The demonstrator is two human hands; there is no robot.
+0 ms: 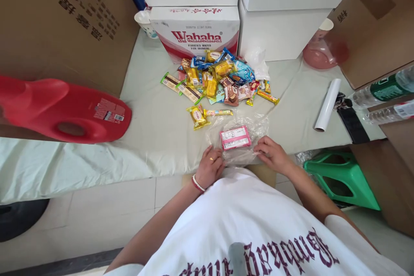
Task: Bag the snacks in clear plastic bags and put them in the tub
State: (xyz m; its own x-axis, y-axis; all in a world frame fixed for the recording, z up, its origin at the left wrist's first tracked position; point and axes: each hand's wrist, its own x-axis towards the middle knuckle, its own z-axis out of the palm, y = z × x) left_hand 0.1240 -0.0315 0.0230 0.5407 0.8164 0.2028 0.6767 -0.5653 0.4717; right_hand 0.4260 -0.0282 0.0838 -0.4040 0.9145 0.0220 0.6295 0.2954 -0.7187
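Note:
A clear plastic bag (215, 131) lies spread at the table's near edge, with a pink-and-white packet (235, 137) on or inside it; I cannot tell which. My left hand (210, 166) has its fingers curled round the bag's near-left edge, just left of the packet. At the right side, my right hand (272, 153) pinches the bag's edge between thumb and fingers. Beyond the bag are a yellow-wrapped snack (198, 117) and a thin yellow stick packet (218, 112). Farther back sits a heap of wrapped snacks (224, 78).
A Wahaha carton (197, 30) and white boxes (271, 34) stand behind the heap. At left is a red jug (93, 114). A white roll (327, 104), a black phone-like object (353, 125) and plastic bottles (388, 89) lie right. A green stool (343, 181) stands below.

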